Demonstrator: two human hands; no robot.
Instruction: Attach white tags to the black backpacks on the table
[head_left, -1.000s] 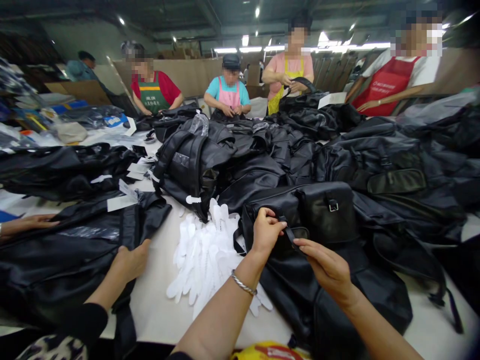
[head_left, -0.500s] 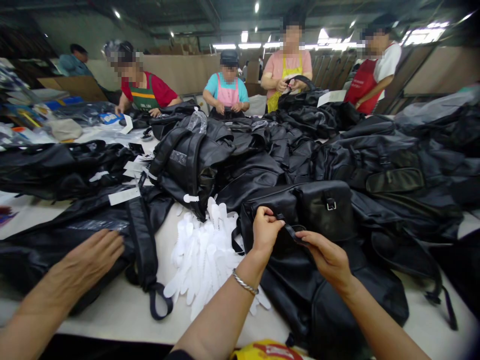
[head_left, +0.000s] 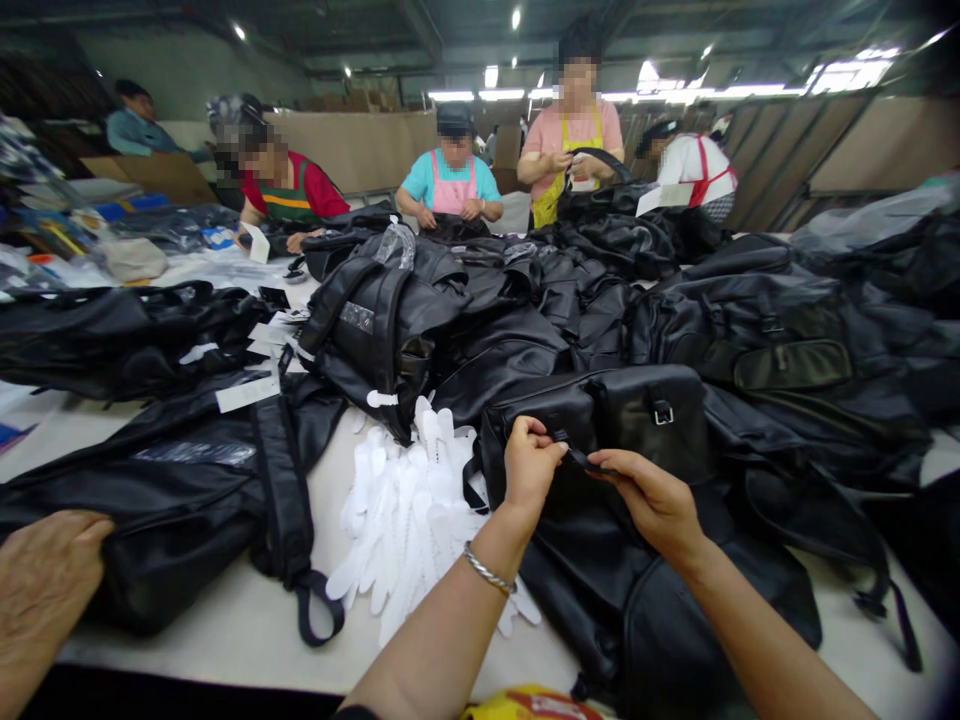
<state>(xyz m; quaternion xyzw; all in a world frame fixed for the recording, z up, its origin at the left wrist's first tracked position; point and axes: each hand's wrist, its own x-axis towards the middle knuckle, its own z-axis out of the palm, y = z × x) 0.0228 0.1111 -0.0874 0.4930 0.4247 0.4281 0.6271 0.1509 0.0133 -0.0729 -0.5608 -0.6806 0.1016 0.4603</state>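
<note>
Black strap (head_left: 581, 460) pinched by both hands, left (head_left: 529, 465) and right (head_left: 652, 500), atop backpack (head_left: 637, 560).

White table (head_left: 247, 625) under black backpacks (head_left: 420, 320), white plastic pieces (head_left: 405, 520).

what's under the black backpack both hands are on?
The black backpack lies on the pale table. Its left edge overlaps the pile of white plastic pieces. The left hand and right hand pinch its strap. Anything directly beneath is covered.
</note>
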